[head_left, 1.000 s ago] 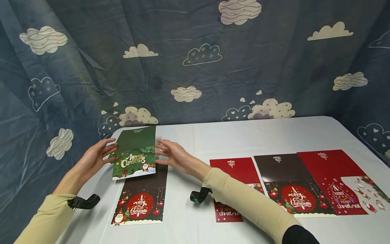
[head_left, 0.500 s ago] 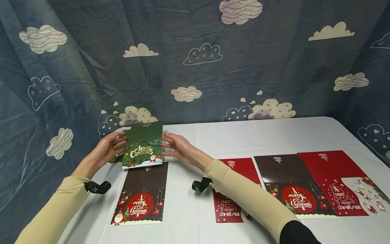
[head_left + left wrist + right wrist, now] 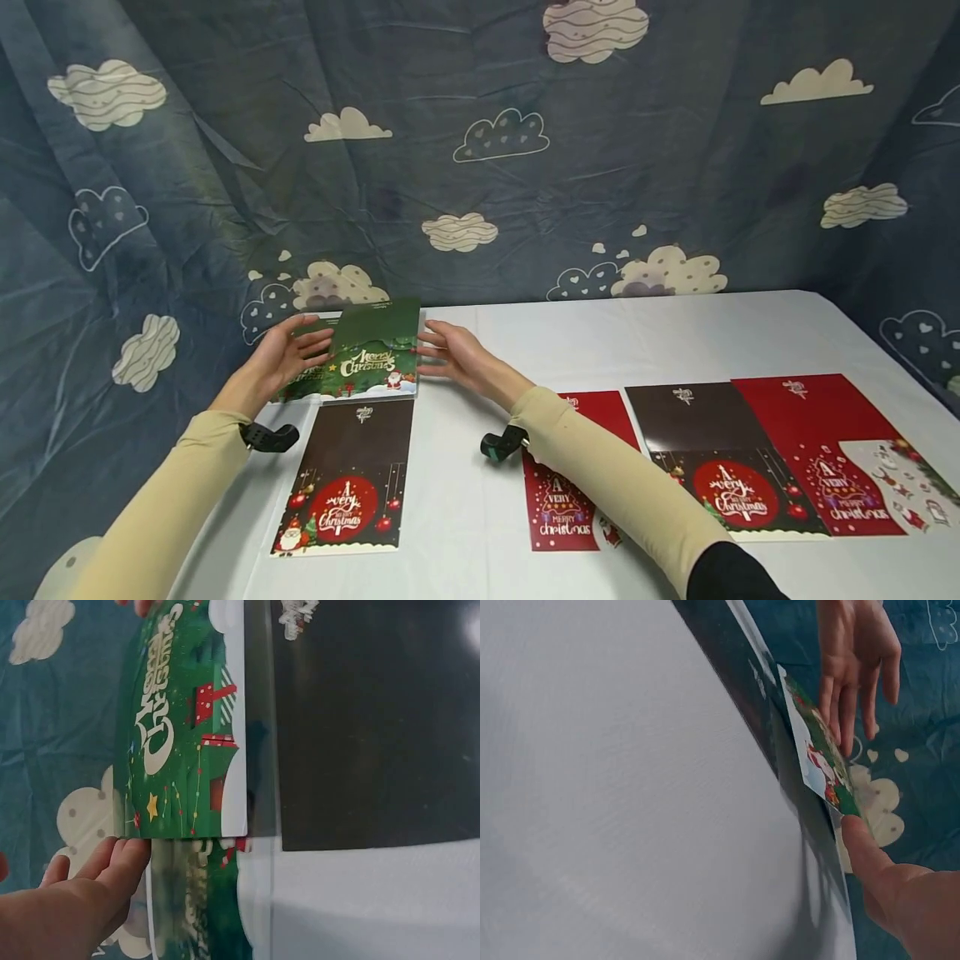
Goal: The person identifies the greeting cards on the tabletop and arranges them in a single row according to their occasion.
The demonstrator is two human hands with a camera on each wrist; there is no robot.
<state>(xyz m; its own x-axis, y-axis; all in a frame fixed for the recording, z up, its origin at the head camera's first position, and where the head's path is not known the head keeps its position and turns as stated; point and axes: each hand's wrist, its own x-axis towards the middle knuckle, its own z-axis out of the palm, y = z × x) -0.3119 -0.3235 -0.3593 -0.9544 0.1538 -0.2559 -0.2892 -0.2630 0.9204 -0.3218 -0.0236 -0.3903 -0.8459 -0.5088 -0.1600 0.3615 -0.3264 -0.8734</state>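
A green Merry Christmas card [image 3: 378, 333] is held between my two hands at the back left of the table. My left hand [image 3: 281, 358] touches its left edge with straight fingers; my right hand [image 3: 468, 358] does the same at the right edge. Another green card [image 3: 303, 385] lies partly under it, overlapped at its right side. In the left wrist view, the left hand [image 3: 82, 900] has its fingertips at the upper card's edge. The right wrist view shows the card [image 3: 825, 761] tilted over the table, with fingers of the right hand [image 3: 907, 896] at its corner.
A brown Christmas card [image 3: 367, 433] lies just in front of the green ones. To the right stand in a row a red card [image 3: 555, 508] partly under my right sleeve, another brown card [image 3: 690, 417] and another red card [image 3: 795, 417]. A cloud-print curtain [image 3: 480, 208] hangs behind the white table [image 3: 465, 517].
Both hands have carried the upper green card back and to the right, off the brown card. The second green card beneath has come partly into view.
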